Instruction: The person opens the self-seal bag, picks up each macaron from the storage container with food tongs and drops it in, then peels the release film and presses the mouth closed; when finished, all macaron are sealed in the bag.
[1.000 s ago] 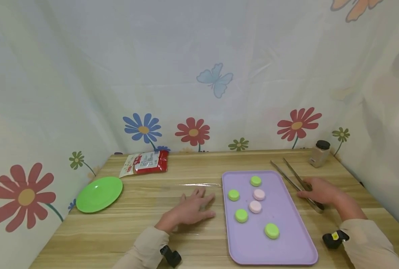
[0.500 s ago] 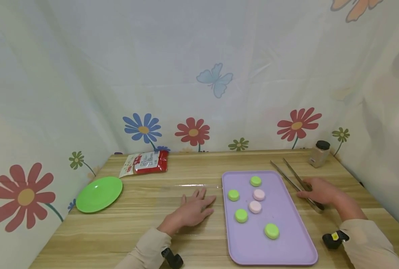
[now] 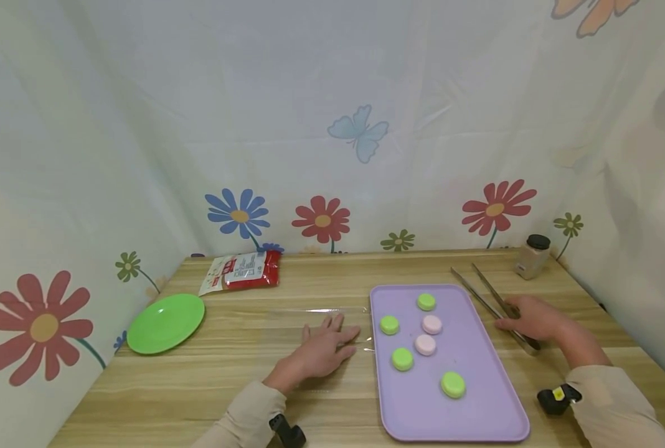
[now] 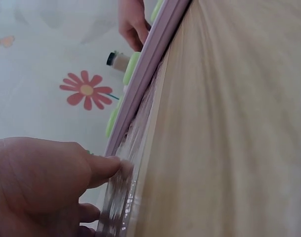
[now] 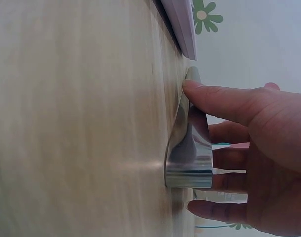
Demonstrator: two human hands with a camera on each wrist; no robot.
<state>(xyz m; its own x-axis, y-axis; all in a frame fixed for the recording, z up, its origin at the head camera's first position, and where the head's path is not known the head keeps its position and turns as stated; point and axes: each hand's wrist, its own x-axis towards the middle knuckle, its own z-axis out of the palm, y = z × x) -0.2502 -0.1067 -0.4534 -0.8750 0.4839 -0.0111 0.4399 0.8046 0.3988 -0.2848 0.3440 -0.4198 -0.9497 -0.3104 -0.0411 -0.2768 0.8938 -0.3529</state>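
Observation:
My left hand (image 3: 322, 351) rests with spread fingers on a flat, clear plastic bag or sheet (image 3: 287, 323) left of the tray. In the left wrist view the thumb lies over that shiny plastic (image 4: 123, 192). On the right, metal tongs (image 3: 474, 292) lie on the table with their arms spread apart, tips pointing to the back. My right hand (image 3: 534, 320) grips them near the bent end, thumb on one side and fingers on the other, as the right wrist view shows. Several green macarons (image 3: 453, 385) and two pink macarons (image 3: 425, 344) sit on the purple tray (image 3: 478, 420).
A green plate (image 3: 166, 323) stands at the left edge of the table. Behind it lies a red and white packet (image 3: 243, 272). At the back right is a small jar (image 3: 532, 256) with a black lid. Flowered curtain surrounds the table at the back and sides.
Over the last second my left hand has shifted slightly to the right on the plastic, and new glints show near the tray. The right hand and tongs keep their place.

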